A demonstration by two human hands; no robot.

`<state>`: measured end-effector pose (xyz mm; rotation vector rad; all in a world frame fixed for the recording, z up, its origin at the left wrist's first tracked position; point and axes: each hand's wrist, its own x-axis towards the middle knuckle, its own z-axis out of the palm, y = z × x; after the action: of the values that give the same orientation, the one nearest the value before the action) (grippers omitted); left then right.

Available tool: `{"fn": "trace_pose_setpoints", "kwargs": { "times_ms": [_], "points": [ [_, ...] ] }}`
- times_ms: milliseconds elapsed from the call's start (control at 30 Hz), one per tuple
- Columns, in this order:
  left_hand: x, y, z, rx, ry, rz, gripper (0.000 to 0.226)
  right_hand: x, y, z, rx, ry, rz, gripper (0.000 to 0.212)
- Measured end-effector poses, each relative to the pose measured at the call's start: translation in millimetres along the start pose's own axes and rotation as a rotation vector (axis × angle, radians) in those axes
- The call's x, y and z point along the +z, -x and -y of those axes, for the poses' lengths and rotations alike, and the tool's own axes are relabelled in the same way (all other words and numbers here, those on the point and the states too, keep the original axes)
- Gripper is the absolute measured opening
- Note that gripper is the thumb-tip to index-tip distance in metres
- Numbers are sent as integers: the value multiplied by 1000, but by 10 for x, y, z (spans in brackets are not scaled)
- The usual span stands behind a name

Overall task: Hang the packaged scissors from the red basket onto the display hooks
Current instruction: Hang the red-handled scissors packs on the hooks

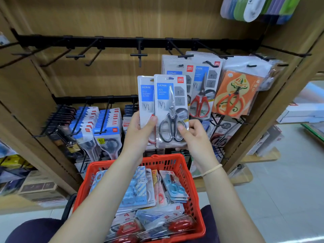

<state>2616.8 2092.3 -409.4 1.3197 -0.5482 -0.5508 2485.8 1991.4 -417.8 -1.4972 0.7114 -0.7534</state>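
- The red basket (188, 174) rests on the person's lap, nearest the camera, heaped with packaged scissors (136, 188) lying loose over one another. With both arms reaching over it, a shift of the knees could tip it and spill the packs to the floor.
- Above the basket, the left hand (138, 135) grips the lower edge of two packs at once: the grey-handled scissors pack (171, 109) in front and a second pack (145, 100) behind it, thumb pressed across their faces. The two overlap, so the back one could slide out and drop into the basket if the thumb eases.
- The right hand (194, 135) pinches the front pack's lower right corner, thumb on the blister, fingers curled behind. Judging by this, it is about to separate the front pack; pulling while the left thumb clamps both could bend the card or drag both along.
- Farther off, the empty hook (139, 56) on the upper rail sits left of the hooks already filled by the hung red-handled packs (201, 88). The hang hole at the top of the card is small, and holding the pack by its bottom leaves the top free to wobble, so it may miss the hook tip or knock the neighbouring packs.
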Motion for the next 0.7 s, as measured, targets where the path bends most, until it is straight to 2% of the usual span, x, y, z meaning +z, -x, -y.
{"fn": "trace_pose_setpoints", "kwargs": {
  "times_ms": [133, 267, 700],
  "points": [
    [-105, -1, 18, -11, -26, -38, 22, -45, -28, 8, -26, -87, -88, 8],
    [-199, -6, -1, -30, 10, -80, 20, -51, -79, 90, -81, -140, -187, 11],
    [-265, 2, -63, -13, 46, -67, 20, 42, -315, 112, -49, -45, -256, 7]
  ]
}}
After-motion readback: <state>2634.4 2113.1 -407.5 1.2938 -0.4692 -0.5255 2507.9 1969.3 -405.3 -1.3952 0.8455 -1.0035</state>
